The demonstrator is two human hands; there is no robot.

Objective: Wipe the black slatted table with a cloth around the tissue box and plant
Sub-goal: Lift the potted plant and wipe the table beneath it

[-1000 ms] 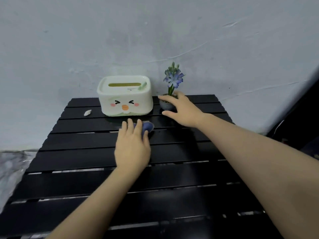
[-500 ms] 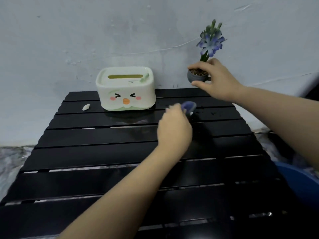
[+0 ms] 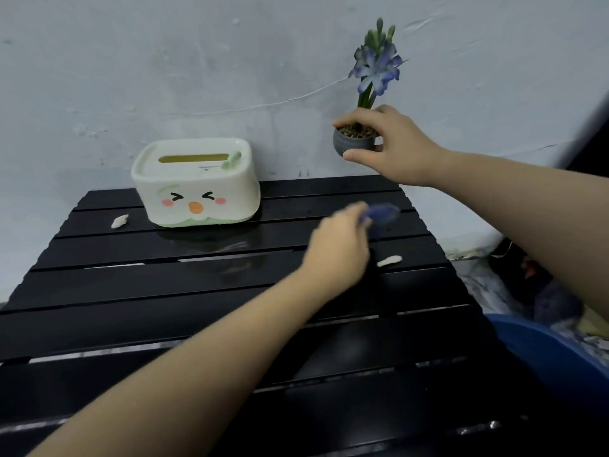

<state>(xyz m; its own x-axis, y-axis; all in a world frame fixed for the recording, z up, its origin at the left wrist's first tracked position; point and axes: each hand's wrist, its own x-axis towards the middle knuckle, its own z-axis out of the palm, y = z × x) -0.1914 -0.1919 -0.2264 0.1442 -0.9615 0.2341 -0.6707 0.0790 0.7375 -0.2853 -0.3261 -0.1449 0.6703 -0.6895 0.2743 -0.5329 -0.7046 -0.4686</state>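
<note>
My right hand point(image 3: 393, 150) grips the small grey pot of the blue-flowered plant point(image 3: 354, 143) and holds it in the air above the table's far right corner. On the black slatted table point(image 3: 164, 291), my left hand point(image 3: 339, 249) presses a blue cloth point(image 3: 380, 215) on the far right slats, where the plant stood; the hand is blurred. The white tissue box point(image 3: 197, 189) with a duck face stands at the far left of centre, against the wall.
A small white scrap point(image 3: 119, 221) lies left of the tissue box and another white scrap point(image 3: 389, 260) lies just right of my left hand. A blue tub point(image 3: 553, 354) sits beside the table's right edge. The wall runs right behind the table.
My right hand has lifted the plant off the table and raised it. My left hand has slid the cloth to the right into the spot the plant left.
</note>
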